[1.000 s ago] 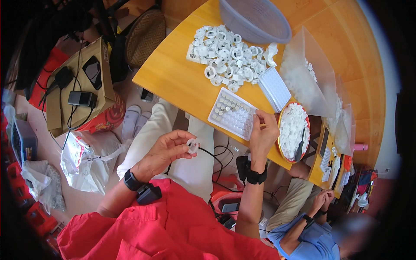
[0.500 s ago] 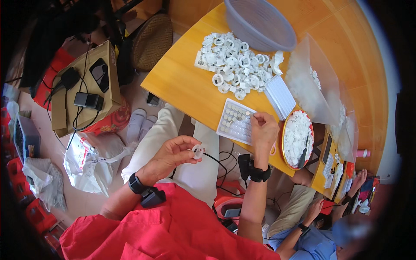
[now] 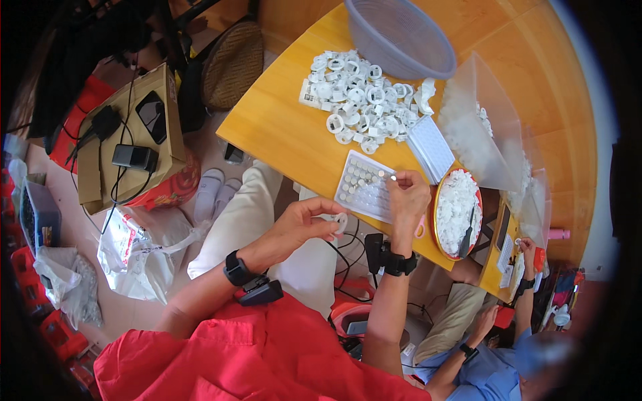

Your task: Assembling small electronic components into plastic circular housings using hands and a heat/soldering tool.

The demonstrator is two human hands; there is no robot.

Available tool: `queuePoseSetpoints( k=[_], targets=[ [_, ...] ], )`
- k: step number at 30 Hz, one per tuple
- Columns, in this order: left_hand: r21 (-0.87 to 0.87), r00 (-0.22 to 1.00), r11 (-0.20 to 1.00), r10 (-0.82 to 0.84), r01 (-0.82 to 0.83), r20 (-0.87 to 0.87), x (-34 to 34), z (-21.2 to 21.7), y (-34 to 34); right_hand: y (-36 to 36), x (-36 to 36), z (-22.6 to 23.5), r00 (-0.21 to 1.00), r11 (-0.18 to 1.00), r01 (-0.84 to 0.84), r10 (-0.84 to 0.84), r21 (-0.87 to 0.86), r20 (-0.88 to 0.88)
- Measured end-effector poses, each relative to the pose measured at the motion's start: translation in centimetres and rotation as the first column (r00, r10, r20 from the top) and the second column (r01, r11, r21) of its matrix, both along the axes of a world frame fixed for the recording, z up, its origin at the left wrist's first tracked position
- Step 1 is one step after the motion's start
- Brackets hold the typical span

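My left hand [image 3: 294, 230] pinches a small white ring-shaped plastic part [image 3: 341, 223] just off the table's near edge. My right hand [image 3: 409, 199] is over the right side of a white tray [image 3: 376, 202], fingertips closed on a small round silvery disc [image 3: 393, 178], which looks like a button cell. Several similar discs fill the tray's left pockets; those toward my right hand show bare. Beyond the tray lies a pile of white ring-shaped parts [image 3: 361, 100] like the one in my left hand.
A stack of white trays [image 3: 430, 150] lies right of the pile. Nearer stands a red-rimmed bowl [image 3: 437, 224] of white pieces with a black-handled tool [image 3: 466, 240]. A grey basin [image 3: 401, 40] and a translucent bin [image 3: 481, 127] stand behind. At the right a co-worker's hand [image 3: 528, 250] works.
My left hand has moved right and slightly up with the ring part, closer to the tray. A silvery disc now shows at my right fingertips. The co-worker's arm has shifted.
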State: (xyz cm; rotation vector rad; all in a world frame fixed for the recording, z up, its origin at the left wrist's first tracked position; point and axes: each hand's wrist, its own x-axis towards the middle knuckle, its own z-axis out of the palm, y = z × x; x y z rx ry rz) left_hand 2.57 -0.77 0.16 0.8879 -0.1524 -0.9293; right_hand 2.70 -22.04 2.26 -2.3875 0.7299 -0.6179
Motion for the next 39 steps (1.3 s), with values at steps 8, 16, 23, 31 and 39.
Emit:
queuePoseSetpoints(
  k=[8,16,23,31,39],
  targets=[
    [0.0,1.0,1.0,0.003,-0.003,0.0,1.1,0.2,-1.1,-1.1,-0.2,-0.5,0.996,0.996,-0.008,-0.001,0.092,0.094],
    [-0.176,0.982,0.984,-0.011,-0.022,-0.186,0.6,0.7,1.5,4.1,-5.0,3.5,0.961,0.863,-0.259,0.184,0.434,0.207],
    [-0.184,0.977,0.983,-0.03,-0.01,-0.21,-0.7,1.1,1.9,7.7,-7.3,3.5,0.859,0.815,-0.503,0.432,0.289,0.275],
    [-0.088,0.992,0.996,0.016,-0.027,-0.128,-1.3,1.1,2.1,9.0,-7.9,3.4,0.859,0.87,-0.491,0.476,0.039,0.188],
    [-0.007,0.998,0.999,0.049,-0.049,0.048,-1.7,1.0,1.7,9.7,-8.3,2.0,0.825,0.803,-0.497,0.555,-0.33,0.107]
  ],
)
